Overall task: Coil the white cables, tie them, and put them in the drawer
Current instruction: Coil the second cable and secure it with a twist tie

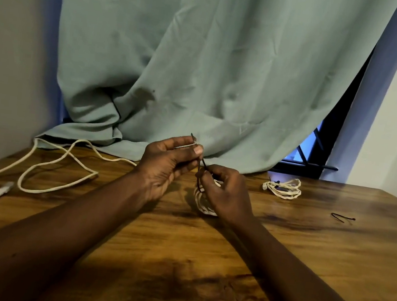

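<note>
Above the middle of the wooden table (305, 254), my right hand (224, 194) holds a coiled white cable (203, 206) and pinches a thin black tie (201, 166) wrapped around it. My left hand (167, 166) pinches the tie's free end between thumb and fingers, up and to the left of the coil. A second coiled white cable (283, 189), bound with a black tie, lies on the table to the right. A long loose white cable (44, 167) sprawls across the table's left side, with a plug end (3, 190) near the left edge. No drawer is in view.
A spare black tie (342, 217) lies on the table at the right. A green curtain (204, 62) hangs behind and drapes onto the table's back edge. A dark window opening (319, 152) shows at the back right. Walls stand on both sides.
</note>
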